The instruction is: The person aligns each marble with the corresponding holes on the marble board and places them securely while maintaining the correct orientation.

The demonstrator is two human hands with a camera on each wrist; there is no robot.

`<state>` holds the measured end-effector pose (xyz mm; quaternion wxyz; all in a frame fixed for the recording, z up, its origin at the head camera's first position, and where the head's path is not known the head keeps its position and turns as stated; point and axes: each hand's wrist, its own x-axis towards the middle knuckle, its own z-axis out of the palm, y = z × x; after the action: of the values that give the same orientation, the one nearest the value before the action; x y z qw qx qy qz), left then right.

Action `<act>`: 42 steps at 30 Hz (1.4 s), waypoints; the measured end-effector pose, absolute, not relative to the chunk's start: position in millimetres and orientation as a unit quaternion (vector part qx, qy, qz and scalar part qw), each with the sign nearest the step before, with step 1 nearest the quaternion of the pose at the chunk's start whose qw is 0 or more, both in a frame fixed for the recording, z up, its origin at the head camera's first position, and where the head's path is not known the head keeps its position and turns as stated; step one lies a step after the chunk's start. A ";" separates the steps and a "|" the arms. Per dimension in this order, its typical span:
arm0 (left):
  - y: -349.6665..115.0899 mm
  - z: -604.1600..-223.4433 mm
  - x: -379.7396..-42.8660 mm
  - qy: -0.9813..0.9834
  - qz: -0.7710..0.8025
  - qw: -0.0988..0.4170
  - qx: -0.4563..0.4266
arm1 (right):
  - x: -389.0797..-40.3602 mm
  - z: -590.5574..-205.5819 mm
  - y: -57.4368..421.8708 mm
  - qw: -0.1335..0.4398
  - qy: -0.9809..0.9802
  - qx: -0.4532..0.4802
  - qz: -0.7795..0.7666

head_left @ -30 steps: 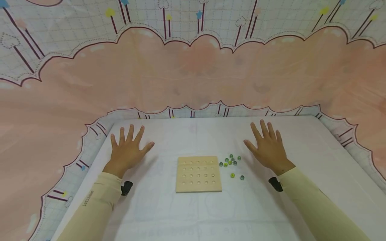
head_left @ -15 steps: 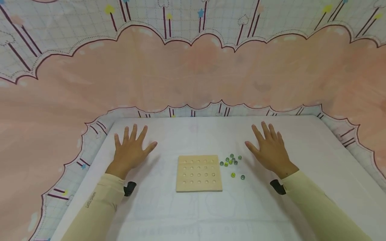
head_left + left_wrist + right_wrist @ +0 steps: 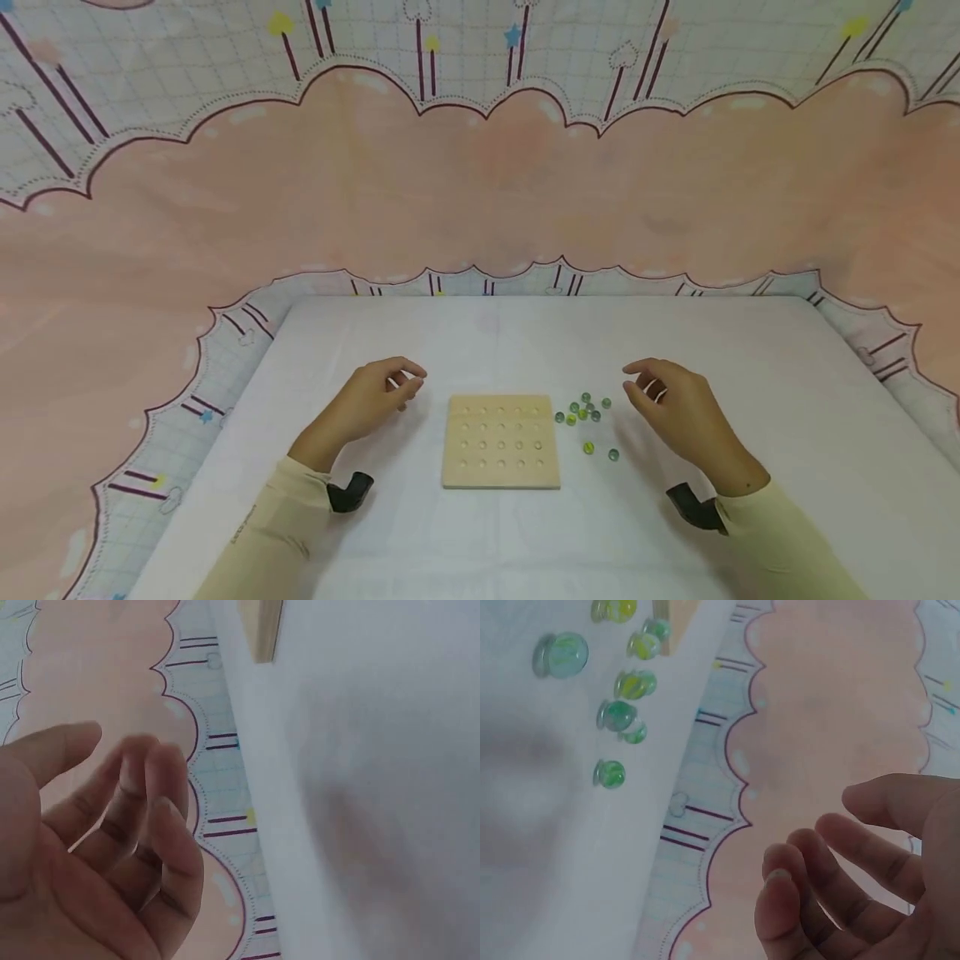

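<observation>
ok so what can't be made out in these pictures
Head: whether the darker round dimple in the pale wooden rectangular board holds anything; too small.
Head: the dark lettering on the beige fabric left sleeve; too small and slanted.
Left wrist: most of the board, cut off by the top edge.
Right wrist: the topmost yellow-green glassy marble, clipped by the top edge.

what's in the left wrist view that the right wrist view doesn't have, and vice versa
Only the left wrist view shows the left hand, its fingers loosely bent and holding nothing.

Only the right wrist view shows the right hand, also holding nothing, and the green and yellow-green marbles.

Both share a corner of the dimpled wooden board at the top edge, the white tabletop and the peach patterned cloth.
</observation>
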<state>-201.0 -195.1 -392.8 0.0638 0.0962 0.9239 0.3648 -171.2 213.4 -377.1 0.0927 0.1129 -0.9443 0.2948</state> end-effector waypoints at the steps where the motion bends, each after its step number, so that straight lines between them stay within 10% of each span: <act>1: -194.4 -396.4 -202.3 0.918 0.376 0.076 0.099 | -169.3 -377.5 213.4 0.090 -0.943 0.113 0.299; 21: -181.5 -437.7 -209.6 0.893 0.398 0.190 0.082 | -168.1 -405.0 217.2 -0.110 -0.924 0.133 0.341; 42: -179.2 -438.1 -209.0 0.901 0.385 0.180 0.084 | -166.8 -416.2 214.7 -0.127 -0.923 0.190 0.309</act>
<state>-209.0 -179.2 -438.1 0.1800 0.0836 0.9012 0.3852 -166.8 214.7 -416.2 -0.1267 0.1899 -0.9233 0.3089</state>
